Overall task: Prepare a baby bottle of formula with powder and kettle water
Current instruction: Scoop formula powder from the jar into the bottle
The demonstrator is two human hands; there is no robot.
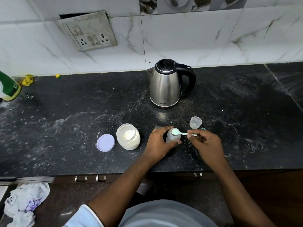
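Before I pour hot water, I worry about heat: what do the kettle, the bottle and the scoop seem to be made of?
Kettle: brushed steel body by its dull metallic reflections; black lid and handle look plastic.
Bottle, held by the left hand: cloudy and translucent, probably plastic.
Scoop, in the right hand: opaque matte pale green, likely plastic.

Green bottle [8, 88] cut off at left edge.

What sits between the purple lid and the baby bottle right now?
In the head view, the open powder jar stands between the purple lid and the baby bottle. The left hand wraps the bottle's near side.
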